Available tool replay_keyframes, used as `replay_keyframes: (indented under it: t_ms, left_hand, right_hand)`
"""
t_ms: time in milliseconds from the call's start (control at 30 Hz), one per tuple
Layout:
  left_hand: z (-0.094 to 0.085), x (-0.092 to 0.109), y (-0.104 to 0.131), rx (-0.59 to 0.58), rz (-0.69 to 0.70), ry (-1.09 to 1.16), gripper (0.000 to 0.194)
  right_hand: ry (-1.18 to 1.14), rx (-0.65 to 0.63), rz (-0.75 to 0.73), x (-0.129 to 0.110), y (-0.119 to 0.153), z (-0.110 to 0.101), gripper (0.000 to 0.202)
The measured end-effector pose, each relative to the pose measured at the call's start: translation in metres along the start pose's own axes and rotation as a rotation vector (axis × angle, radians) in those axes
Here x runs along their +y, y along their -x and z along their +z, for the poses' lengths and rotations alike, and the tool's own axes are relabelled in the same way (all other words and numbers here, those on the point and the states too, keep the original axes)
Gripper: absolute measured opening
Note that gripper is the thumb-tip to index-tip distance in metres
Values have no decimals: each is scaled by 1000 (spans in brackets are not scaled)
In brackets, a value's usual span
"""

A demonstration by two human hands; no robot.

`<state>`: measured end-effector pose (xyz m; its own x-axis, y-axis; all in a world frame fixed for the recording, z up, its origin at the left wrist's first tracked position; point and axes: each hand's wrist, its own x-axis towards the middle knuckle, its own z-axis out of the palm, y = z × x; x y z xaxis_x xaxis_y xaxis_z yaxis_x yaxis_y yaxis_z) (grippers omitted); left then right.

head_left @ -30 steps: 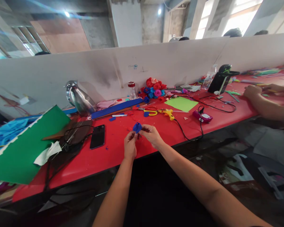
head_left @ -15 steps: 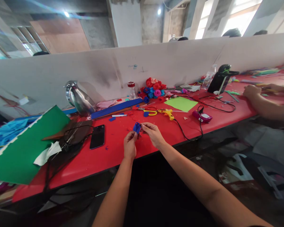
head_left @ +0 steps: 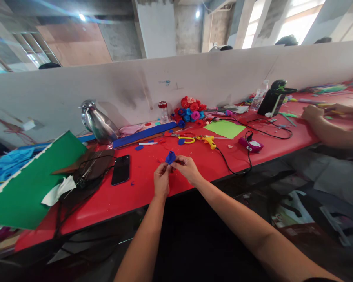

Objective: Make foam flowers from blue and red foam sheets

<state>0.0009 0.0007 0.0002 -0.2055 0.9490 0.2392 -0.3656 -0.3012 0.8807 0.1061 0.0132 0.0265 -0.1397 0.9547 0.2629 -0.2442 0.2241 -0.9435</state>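
Note:
Over the front of the red table (head_left: 144, 168), a small blue paper flower (head_left: 170, 157) is held between both hands. My left hand (head_left: 161, 179) pinches its base from the left. From the right, my right hand (head_left: 188, 168) grips the lower side of the flower with thumb and fingers. Beyond the hands lie yellow-handled scissors (head_left: 188, 140) and a yellow glue gun (head_left: 207, 141). A black phone (head_left: 121, 170) rests to the left of my left hand.
A metal jug (head_left: 98, 123), a blue paper strip (head_left: 144, 134) and a bunch of paper roses (head_left: 192, 111) stand or lie near the partition. Green card (head_left: 38, 184) is at left. Another person's hands (head_left: 313, 113) are at far right, past a pink box (head_left: 251, 145).
The blue flower has turned and the red bit on it no longer shows. My right hand has shifted slightly down and left, its fingertips now at the base of the flower.

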Motion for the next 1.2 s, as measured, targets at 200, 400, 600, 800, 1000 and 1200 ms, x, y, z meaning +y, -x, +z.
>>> replay_keyframes:
  t_ms: [200, 400, 600, 800, 1000, 1200]
  left_hand:
    - [2, 3, 1, 0, -12, -41, 22]
    - [2, 4, 2, 0, -13, -54, 22]
    - [1, 2, 1, -2, -17, -23, 22]
    - [2, 4, 2, 2, -11, 18, 21]
    - [1, 4, 2, 3, 4, -14, 18]
    - [-1, 1, 1, 11, 10, -26, 18]
  right_hand:
    - [-34, 16, 23, 0, 1, -1, 8]
    - [-50, 17, 17, -1, 1, -1, 11]
    - [-70, -5, 7, -3, 2, -2, 14]
    - [-60, -14, -3, -5, 2, -3, 17]
    - [-35, 13, 0, -5, 2, -5, 14]
    - [-151, 125, 53, -13, -2, -13, 18]
